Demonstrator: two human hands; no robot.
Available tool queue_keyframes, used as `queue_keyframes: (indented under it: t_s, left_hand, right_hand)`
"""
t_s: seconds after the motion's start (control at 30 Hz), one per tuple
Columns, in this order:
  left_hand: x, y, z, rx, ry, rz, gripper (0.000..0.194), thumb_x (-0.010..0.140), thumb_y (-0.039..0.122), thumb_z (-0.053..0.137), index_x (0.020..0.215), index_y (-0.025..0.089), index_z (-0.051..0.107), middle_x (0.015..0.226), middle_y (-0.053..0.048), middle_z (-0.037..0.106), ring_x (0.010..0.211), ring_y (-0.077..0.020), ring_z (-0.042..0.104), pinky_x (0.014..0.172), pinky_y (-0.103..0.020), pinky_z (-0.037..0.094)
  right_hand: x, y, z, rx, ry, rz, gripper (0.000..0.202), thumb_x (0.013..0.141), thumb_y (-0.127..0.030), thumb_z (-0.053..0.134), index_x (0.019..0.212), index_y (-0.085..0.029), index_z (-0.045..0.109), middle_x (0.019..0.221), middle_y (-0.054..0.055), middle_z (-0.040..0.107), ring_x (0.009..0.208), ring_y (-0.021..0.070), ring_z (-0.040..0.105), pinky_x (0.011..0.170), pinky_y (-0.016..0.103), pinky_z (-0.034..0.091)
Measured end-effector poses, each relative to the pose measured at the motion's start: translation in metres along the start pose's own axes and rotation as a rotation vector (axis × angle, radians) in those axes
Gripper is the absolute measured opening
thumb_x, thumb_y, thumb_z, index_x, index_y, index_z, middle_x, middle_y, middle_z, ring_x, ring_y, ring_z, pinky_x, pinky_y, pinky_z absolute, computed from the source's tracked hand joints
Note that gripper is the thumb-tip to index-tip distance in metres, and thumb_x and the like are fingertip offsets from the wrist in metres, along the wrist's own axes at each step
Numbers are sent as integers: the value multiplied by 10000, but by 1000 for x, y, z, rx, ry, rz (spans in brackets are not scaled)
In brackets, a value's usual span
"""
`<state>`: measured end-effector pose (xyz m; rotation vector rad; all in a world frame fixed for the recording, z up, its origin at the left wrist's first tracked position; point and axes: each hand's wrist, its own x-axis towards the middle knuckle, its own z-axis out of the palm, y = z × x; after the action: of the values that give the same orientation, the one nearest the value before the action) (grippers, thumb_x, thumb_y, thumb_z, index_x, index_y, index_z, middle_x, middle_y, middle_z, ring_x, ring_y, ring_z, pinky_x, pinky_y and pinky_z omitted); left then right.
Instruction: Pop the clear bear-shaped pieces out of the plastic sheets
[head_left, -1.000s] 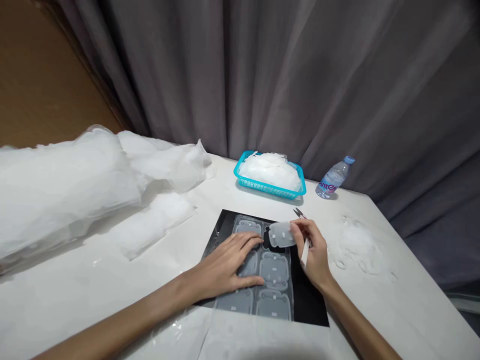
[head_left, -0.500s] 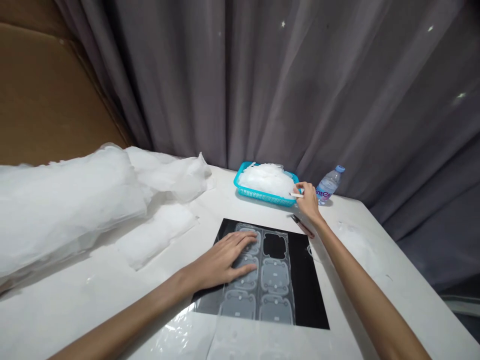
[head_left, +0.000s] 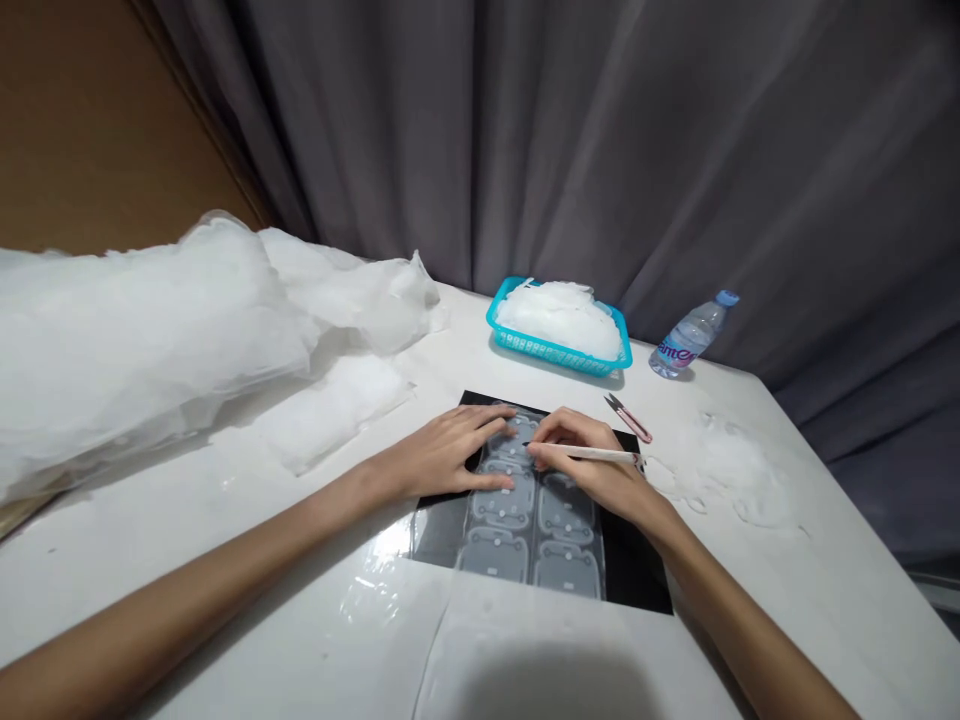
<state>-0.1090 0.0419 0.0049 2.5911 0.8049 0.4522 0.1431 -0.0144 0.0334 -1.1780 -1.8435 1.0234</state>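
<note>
A clear sheet with rounded panels (head_left: 568, 570) lies over a black mat (head_left: 639, 570) on the white table. My left hand (head_left: 457, 447) rests on the sheet's left side, its fingers spread. Closed around a white pen-like tool (head_left: 592, 453), my right hand (head_left: 589, 460) is over the sheet's upper part, with the dark tip close to a panel beside my left fingers. The upper right panel is hidden behind my right hand.
A blue basket (head_left: 559, 355) of white material stands at the back, with a water bottle (head_left: 684, 342) to its right. Small snips (head_left: 631, 418) lie behind the mat. Thin white scraps (head_left: 739, 470) lie right. Large white bags (head_left: 150, 350) fill the left.
My right hand has come from the basket's right edge down to the sheet, carrying the pen-like tool. My left hand stays spread on the sheet. The view has shifted.
</note>
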Motion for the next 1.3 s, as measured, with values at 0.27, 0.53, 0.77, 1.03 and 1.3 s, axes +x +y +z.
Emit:
queue_keyframes:
  t_s: [0.27,0.53,0.77,1.03,1.3]
  left_hand:
    - [-2,-5,7,16,29,29,788,908,747,639,1485,212,587,1617,-129,503,1492,-344,480,1272,-521,298]
    - [-4,-3,11,78,60,29,832,908,778,604,1498,191,571,1594,-153,523,1477,-331,503,1286,-532,215]
    - [-3,-3,13,116,83,37,844,903,801,583,1481,187,583,1566,-159,554,1458,-334,524,1281,-541,195]
    - [-3,-1,11,187,54,3,868,910,836,522,1504,205,564,1600,-117,518,1476,-291,506,1295,-486,171]
    - [-2,0,8,180,9,-10,872,910,822,544,1523,201,538,1620,-112,493,1501,-294,474,1302,-502,137]
  right_hand:
    - [-3,13,6,-71,-108,-50,163,989,-382,667,997,-232,730,970,35,724,868,191,704,783,329,589]
    - [-8,14,12,-173,-96,-110,148,1027,-335,621,996,-243,733,976,33,741,887,209,699,839,356,560]
    - [-9,15,15,-251,-104,-118,133,1049,-323,594,1017,-244,695,981,31,715,905,210,685,847,357,547]
    - [-13,9,15,-469,-149,-280,126,1083,-222,493,1039,-211,610,997,79,691,963,236,662,886,376,518]
    - [-21,3,6,-360,-152,-161,105,1078,-265,540,1057,-228,636,1023,52,708,950,204,686,869,331,524]
